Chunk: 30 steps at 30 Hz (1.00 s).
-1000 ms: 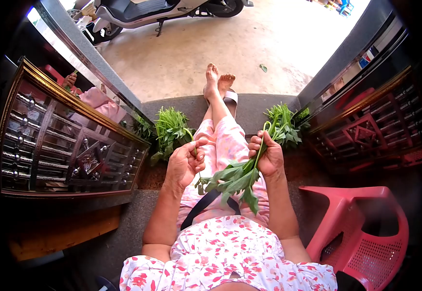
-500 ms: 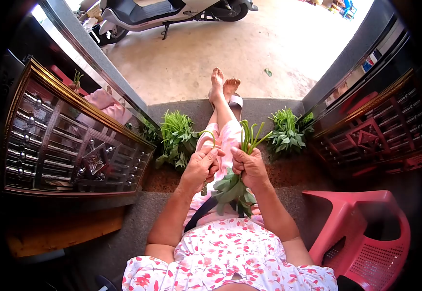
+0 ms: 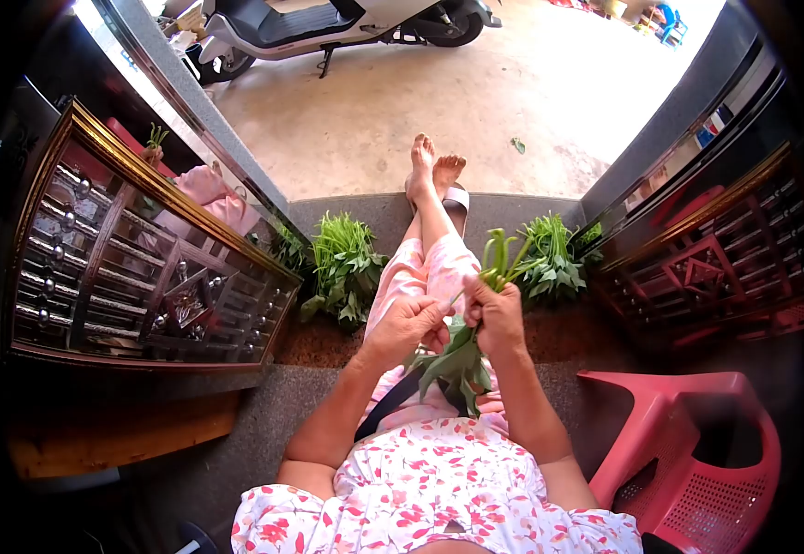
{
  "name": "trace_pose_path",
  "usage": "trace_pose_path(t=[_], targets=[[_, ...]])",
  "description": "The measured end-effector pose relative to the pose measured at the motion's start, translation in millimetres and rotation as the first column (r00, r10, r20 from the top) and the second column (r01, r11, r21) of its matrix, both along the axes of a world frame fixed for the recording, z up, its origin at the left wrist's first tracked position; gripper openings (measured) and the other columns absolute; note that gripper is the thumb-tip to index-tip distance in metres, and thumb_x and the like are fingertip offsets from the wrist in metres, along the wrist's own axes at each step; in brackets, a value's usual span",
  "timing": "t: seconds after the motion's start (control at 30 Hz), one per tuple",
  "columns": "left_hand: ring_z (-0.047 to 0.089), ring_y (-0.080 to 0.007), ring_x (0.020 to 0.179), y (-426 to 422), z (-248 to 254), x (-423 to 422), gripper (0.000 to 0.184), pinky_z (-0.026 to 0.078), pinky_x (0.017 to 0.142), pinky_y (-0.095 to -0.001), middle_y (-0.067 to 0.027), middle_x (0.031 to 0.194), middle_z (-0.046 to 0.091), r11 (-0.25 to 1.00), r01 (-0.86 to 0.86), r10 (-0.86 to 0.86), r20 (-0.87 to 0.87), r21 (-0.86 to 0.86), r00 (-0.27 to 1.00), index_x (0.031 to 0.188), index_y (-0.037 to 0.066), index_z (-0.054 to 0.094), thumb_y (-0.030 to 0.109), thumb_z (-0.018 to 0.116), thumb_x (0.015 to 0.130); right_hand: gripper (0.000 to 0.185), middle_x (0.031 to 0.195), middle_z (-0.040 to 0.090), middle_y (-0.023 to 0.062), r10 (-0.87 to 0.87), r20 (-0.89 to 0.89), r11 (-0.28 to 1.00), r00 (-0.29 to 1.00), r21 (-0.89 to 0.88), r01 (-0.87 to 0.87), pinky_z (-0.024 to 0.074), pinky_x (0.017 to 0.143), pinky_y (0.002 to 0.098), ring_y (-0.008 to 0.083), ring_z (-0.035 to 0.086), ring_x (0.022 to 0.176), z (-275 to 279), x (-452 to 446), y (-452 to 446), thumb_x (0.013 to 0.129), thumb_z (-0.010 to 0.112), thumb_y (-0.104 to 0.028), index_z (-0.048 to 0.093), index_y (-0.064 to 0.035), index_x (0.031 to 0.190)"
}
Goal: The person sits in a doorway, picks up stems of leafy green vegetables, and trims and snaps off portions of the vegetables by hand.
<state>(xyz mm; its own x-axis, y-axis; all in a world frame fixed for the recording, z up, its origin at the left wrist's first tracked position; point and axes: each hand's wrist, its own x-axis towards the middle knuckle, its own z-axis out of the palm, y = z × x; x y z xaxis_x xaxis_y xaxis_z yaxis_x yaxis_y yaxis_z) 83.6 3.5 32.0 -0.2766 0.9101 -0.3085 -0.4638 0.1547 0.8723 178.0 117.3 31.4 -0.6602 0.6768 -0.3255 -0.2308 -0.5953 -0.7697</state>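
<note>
My right hand [image 3: 497, 319] is closed around a bunch of leafy greens [image 3: 458, 367]. Their cut stems stick up above the fist and the broad leaves hang below it, over my lap. Close beside it on the left, my left hand [image 3: 407, 331] is closed, its fingertips pinched by the bunch. A thin green stem seems to run from those fingertips toward the right hand; the fingers partly hide it. Two more heaps of the same greens lie on the floor, one left heap [image 3: 343, 263] and one right heap [image 3: 550, 254], on either side of my legs.
A pink plastic chair [image 3: 633, 434] is at my right. Ornate door panels [image 3: 157, 277] flank me on both sides. Past the stone threshold [image 3: 513, 205], a scooter [image 3: 328, 26] is parked on the concrete, where a loose leaf [image 3: 517, 145] lies.
My left hand has moved right, up against the bunch. The curved stem that stood above it no longer shows there. My right hand still grips the bunch.
</note>
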Motion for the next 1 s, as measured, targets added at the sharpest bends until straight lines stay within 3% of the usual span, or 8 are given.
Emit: trace_pose_path(t=[0.2, 0.27, 0.43, 0.57, 0.63, 0.67, 0.87, 1.0], targets=[[0.056, -0.0129, 0.057, -10, 3, -17, 0.032, 0.047, 0.055, -0.0232, -0.0092, 0.066, 0.058, 0.998, 0.031, -0.038, 0.159, 0.047, 0.986, 0.093, -0.007, 0.053, 0.023, 0.044, 0.086, 0.012, 0.056, 0.038, -0.0020, -0.043, -0.081, 0.921, 0.996, -0.390, 0.008, 0.0268, 0.036, 0.0192, 0.0054, 0.033, 0.041, -6, 16, 37, 0.080, 0.053, -0.013, 0.047, -0.0055, 0.073], [0.058, -0.0168, 0.059, -11, 1, -16, 0.032, 0.048, 0.056, -0.0251, -0.0116, 0.068, 0.058, 0.996, 0.032, -0.054, 0.289, 0.079, 0.956, 0.093, -0.007, 0.053, 0.023, 0.045, 0.086, 0.012, 0.056, 0.039, -0.0016, -0.057, -0.104, 0.903, 0.993, -0.430, 0.007, 0.0267, 0.037, 0.0193, 0.0053, 0.032, 0.041, -15, 18, 39, 0.081, 0.053, -0.013, 0.048, -0.0038, 0.075], [0.059, -0.0193, 0.062, -8, 13, -10, 0.033, 0.049, 0.059, -0.0288, -0.0137, 0.072, 0.059, 0.995, -0.007, -0.034, 0.391, 0.103, 0.920, 0.093, -0.008, 0.053, 0.023, 0.044, 0.086, 0.015, 0.060, 0.041, 0.0008, -0.067, -0.197, 0.802, 0.978, -0.594, -0.065, 0.0287, 0.038, 0.0199, 0.0085, 0.035, 0.045, -37, 20, 45, 0.082, 0.051, -0.017, 0.048, -0.0046, 0.075], [0.059, -0.0209, 0.065, -8, 21, -5, 0.033, 0.049, 0.061, -0.0303, -0.0150, 0.076, 0.059, 0.993, 0.004, -0.052, 0.401, 0.120, 0.914, 0.094, -0.009, 0.053, 0.022, 0.044, 0.086, 0.019, 0.067, 0.045, 0.0033, -0.006, -0.311, 0.791, 0.950, -0.583, -0.186, 0.0344, 0.042, 0.0212, 0.0118, 0.041, 0.054, -48, 21, 49, 0.084, 0.047, -0.022, 0.048, -0.0044, 0.077], [0.060, -0.0210, 0.065, -8, 21, -2, 0.032, 0.049, 0.062, -0.0298, -0.0149, 0.076, 0.059, 0.994, 0.008, -0.050, 0.378, 0.112, 0.924, 0.093, -0.009, 0.053, 0.021, 0.044, 0.086, 0.022, 0.071, 0.046, 0.0040, -0.008, -0.295, 0.777, 0.955, -0.603, -0.180, 0.0401, 0.050, 0.0235, 0.0137, 0.044, 0.063, -42, 19, 47, 0.085, 0.044, -0.026, 0.047, -0.0047, 0.078], [0.060, -0.0210, 0.066, -8, 21, 0, 0.031, 0.049, 0.062, -0.0294, -0.0149, 0.076, 0.059, 0.994, 0.012, -0.049, 0.353, 0.106, 0.934, 0.092, -0.009, 0.053, 0.020, 0.045, 0.085, 0.023, 0.070, 0.046, 0.0023, 0.013, -0.385, 0.735, 0.923, -0.622, -0.270, 0.0427, 0.056, 0.0265, 0.0140, 0.046, 0.067, -46, 20, 50, 0.085, 0.044, -0.027, 0.047, -0.0054, 0.078], [0.057, -0.0129, 0.068, -10, 24, 3, 0.023, 0.047, 0.062, -0.0221, -0.0084, 0.081, 0.059, 0.988, 0.047, -0.089, 0.298, 0.146, 0.950, 0.095, -0.005, 0.054, 0.015, 0.052, 0.082, 0.022, 0.071, 0.047, -0.0013, -0.091, -0.562, 0.602, 0.822, -0.689, -0.404, 0.0422, 0.060, 0.0278, 0.0124, 0.047, 0.066, -51, 22, 50, 0.086, 0.044, -0.027, 0.047, -0.0057, 0.081], [0.056, -0.0084, 0.074, -10, 24, 8, 0.020, 0.045, 0.065, -0.0186, -0.0052, 0.083, 0.059, 0.990, 0.058, -0.093, 0.286, 0.130, 0.954, 0.095, -0.003, 0.055, 0.009, 0.055, 0.079, 0.023, 0.070, 0.047, -0.0014, -0.098, -0.595, 0.607, 0.798, -0.671, -0.426, 0.0414, 0.060, 0.0272, 0.0118, 0.048, 0.064, -50, 21, 48, 0.086, 0.044, -0.028, 0.047, -0.0056, 0.082]])
